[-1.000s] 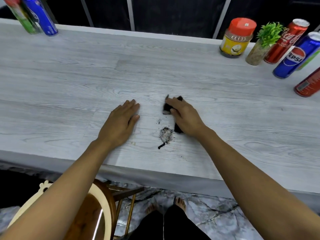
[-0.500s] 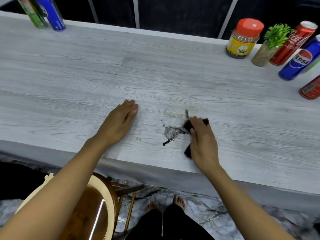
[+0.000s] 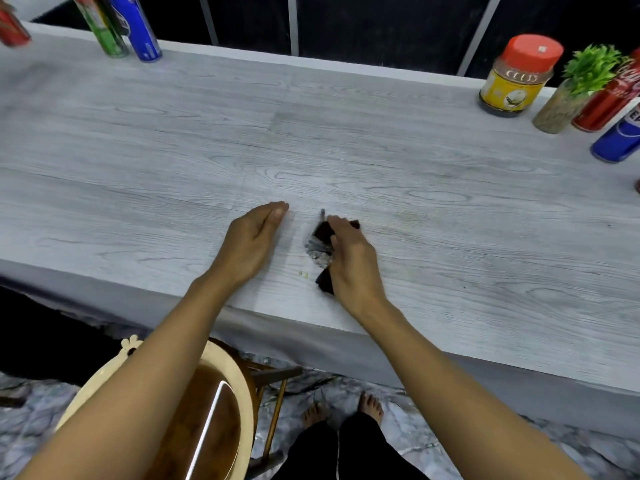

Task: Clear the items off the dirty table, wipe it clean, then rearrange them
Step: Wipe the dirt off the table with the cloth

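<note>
A grey wood-grain table (image 3: 346,150) fills the view. Near its front edge lies a small pile of dark grey dirt (image 3: 317,252). My right hand (image 3: 353,261) presses a small black cloth (image 3: 323,232) against the dirt, fingers curled over it; most of the cloth is hidden under the palm. My left hand (image 3: 251,242) rests flat on the table just left of the dirt, fingers straight. A few pale crumbs (image 3: 303,274) sit beside the pile.
At the back right stand a red-lidded jar (image 3: 516,76), a small potted plant (image 3: 575,90), a red can (image 3: 609,98) and a blue can (image 3: 620,136). Green and blue cans (image 3: 121,26) stand back left. A round wooden stool (image 3: 194,420) sits below the table edge.
My right hand swept the cloth toward me and right, then back left onto the dirt pile. The left hand stayed flat in place.
</note>
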